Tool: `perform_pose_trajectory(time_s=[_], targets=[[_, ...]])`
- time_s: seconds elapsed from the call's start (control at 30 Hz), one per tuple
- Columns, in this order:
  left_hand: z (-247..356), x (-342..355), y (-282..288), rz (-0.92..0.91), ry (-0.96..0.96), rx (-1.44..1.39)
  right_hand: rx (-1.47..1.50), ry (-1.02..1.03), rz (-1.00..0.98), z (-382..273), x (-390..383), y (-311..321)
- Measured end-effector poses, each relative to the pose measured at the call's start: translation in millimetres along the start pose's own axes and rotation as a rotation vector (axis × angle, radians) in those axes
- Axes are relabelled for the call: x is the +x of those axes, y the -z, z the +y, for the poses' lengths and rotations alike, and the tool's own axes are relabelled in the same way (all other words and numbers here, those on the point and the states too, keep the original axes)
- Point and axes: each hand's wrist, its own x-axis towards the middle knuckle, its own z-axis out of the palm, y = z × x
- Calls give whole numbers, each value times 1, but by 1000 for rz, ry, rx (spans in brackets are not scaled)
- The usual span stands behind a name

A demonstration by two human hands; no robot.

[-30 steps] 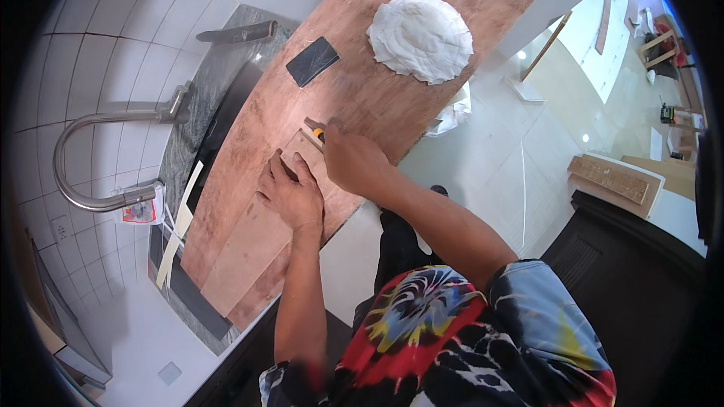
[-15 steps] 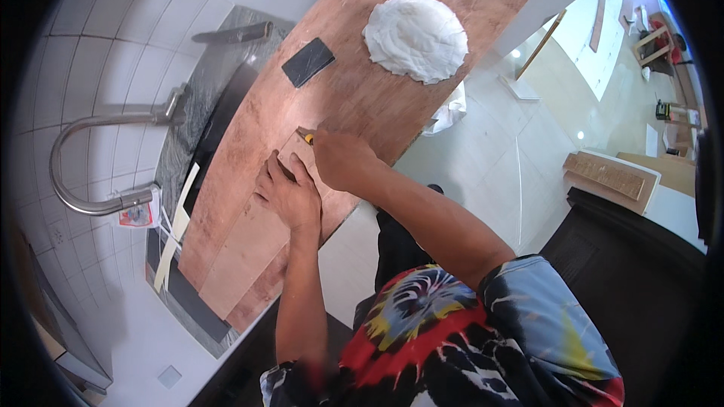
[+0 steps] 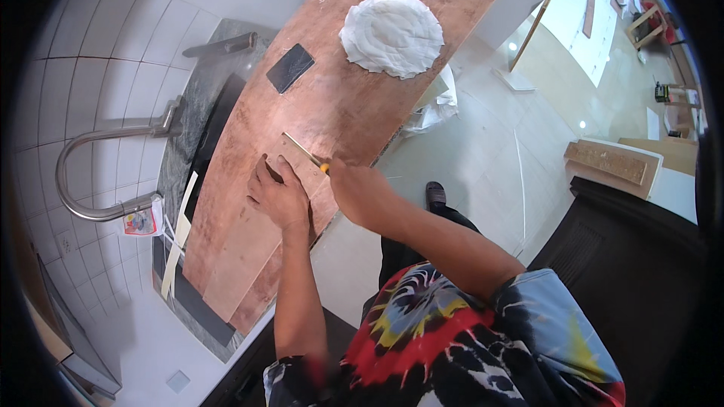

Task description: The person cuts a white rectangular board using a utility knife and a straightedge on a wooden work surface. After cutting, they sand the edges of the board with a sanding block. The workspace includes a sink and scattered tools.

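A strip of thin reddish-brown board point(image 3: 245, 260) lies along a larger reddish-brown panel point(image 3: 332, 90). My left hand point(image 3: 277, 196) presses on the strip near its far end, fingers and thumb spread and holding nothing. Just to its right, my right hand point(image 3: 362, 190) is closed round a yellow-handled tool point(image 3: 305, 150) with a long thin metal shaft. The shaft slants up and left, its tip by the strip's far end beyond my left fingers. Most of the handle is hidden in my fist, and I cannot make out the tip's shape.
A dark rectangular pad point(image 3: 290, 68) and a round crumpled white cloth point(image 3: 392, 36) lie farther up the panel. To the left stand a curved metal faucet point(image 3: 64, 173) and a grey stone counter point(image 3: 175, 147). Beyond the panel's right edge is a plastic bag point(image 3: 437, 109).
My right hand has drawn back toward me and right, baring the tool's shaft. My left hand stays pressed on the strip. The whole view has shifted slightly.
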Motion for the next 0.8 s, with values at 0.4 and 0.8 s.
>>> perform_pose_trajectory(time_s=[0.4, 0.8], targets=[[-1, 2, 4, 23, 11, -47, -51, -55, -12, 15, -42, -7], [-32, 4, 25, -234, -222, -98, 89, 30, 413, 7, 18, 66]])
